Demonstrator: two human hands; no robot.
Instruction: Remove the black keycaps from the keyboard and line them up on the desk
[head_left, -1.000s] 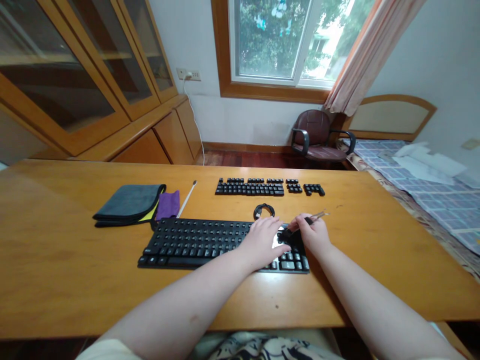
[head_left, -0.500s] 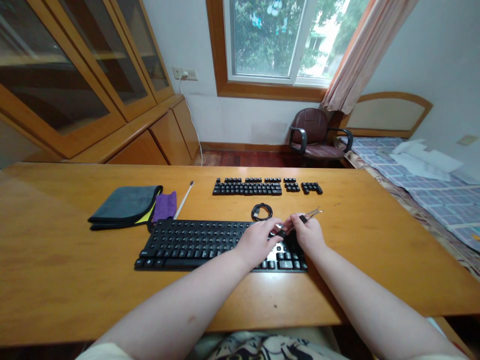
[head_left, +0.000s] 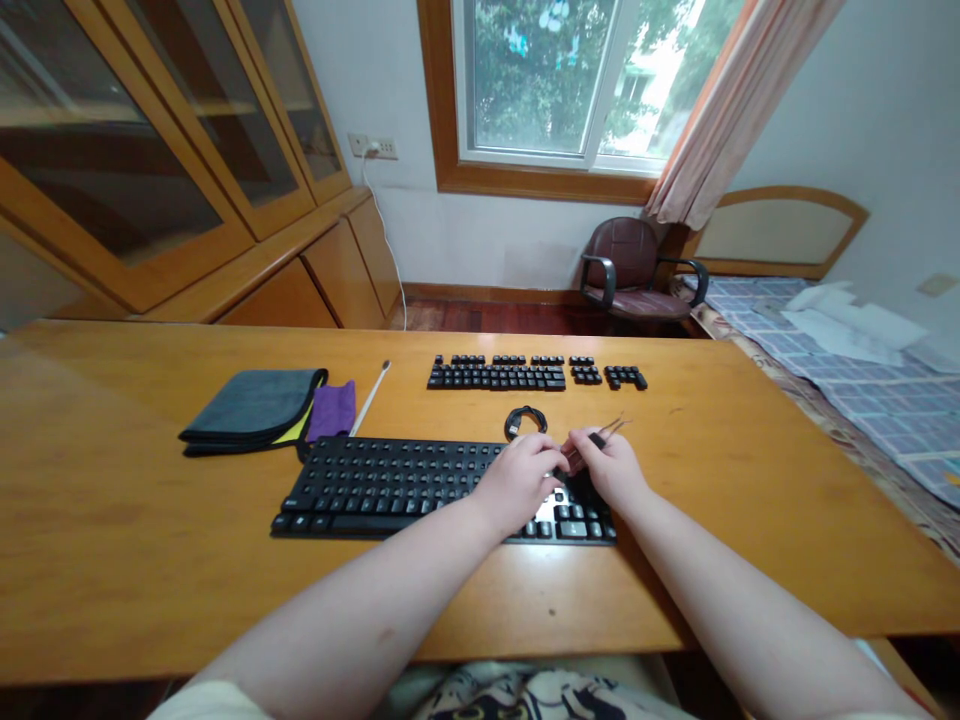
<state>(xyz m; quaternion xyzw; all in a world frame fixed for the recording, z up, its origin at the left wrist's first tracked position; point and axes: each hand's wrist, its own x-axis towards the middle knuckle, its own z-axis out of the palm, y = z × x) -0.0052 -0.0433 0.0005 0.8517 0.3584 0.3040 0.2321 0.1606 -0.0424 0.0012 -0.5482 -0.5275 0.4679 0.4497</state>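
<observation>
A black keyboard (head_left: 405, 480) lies across the near part of the table; most of its keycaps are off, while several stay on at the lower right and along the bottom row. Over its right end, my right hand (head_left: 613, 475) is closed round a wire keycap puller (head_left: 598, 440) with a black middle. The puller's thin wire ends point up and away to the right. My left hand (head_left: 521, 480) meets it at the near end, fingers pinched together; a small dark piece at the fingertips is mostly hidden.
Removed keycaps (head_left: 495, 377) stand in rows farther back on the wooden table (head_left: 420, 600). A coiled black USB cable (head_left: 525, 422) lies behind the keyboard. To the left are a folded grey cloth (head_left: 251, 408), a purple cloth (head_left: 332, 410) and a white-handled brush (head_left: 371, 398).
My left fingers have closed in tighter, hiding more of the small dark piece. In my right hand the puller has tilted and shifted slightly left. The view has shifted a little.
</observation>
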